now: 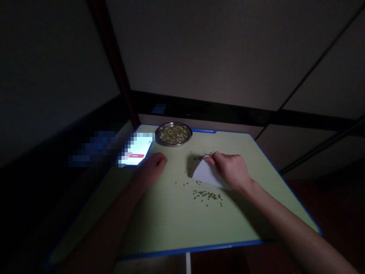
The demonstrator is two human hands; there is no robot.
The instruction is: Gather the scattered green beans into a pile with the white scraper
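Note:
My right hand (232,169) is closed on a white card (205,175), holding it on edge against the light green table (171,217). Small green beans (208,195) lie scattered just in front of the card, and a few more sit behind it. My left hand (151,169) rests palm down on the table, fingers together and stretched flat, holding nothing, next to a lit phone (136,150). A round metal dish (173,134) filled with the same beans stands at the far edge of the table.
The table has a blue rim (196,249) and is small. Pale wall panels with a dark band rise behind it. The floor to the right and the area to the left are dark. The phone lies at the table's far left.

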